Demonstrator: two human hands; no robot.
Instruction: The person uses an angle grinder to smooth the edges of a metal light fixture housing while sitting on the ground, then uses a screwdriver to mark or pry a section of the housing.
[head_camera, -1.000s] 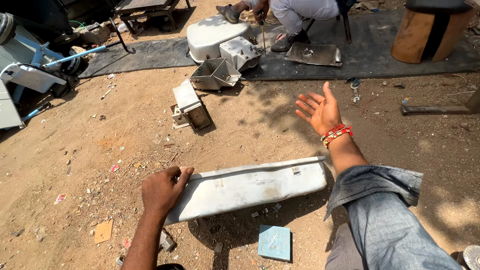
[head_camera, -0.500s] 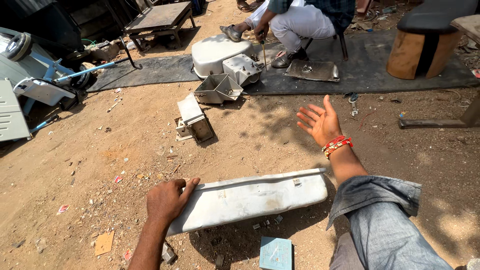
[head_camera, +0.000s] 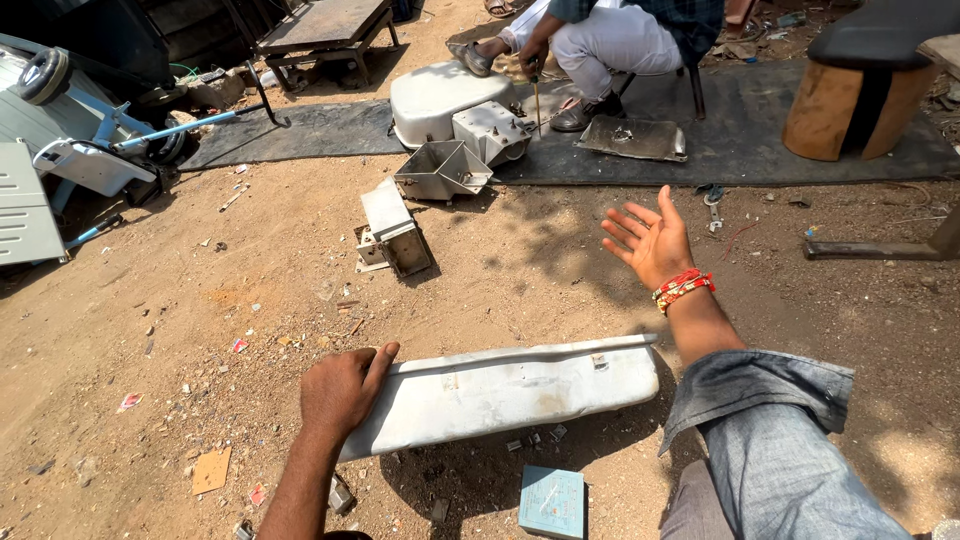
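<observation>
Unmoved, left hand (head_camera: 342, 390) clamps the white panel (head_camera: 510, 392); right hand (head_camera: 652, 240) hovers open.

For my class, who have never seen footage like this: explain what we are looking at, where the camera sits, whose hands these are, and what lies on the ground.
There is no machine here. The camera is worn on a person's head and looks down, so the two arms reaching in from the bottom are that person's own. The left hand grips one end of a long pale metal panel lying on the sandy ground. The right hand, with a red bracelet at the wrist, is raised open and holds nothing. Further off lie small metal housings, a white tub-like shell and a dark mat. Another person sits there, working with a thin tool. A small blue box lies near the panel.
</observation>
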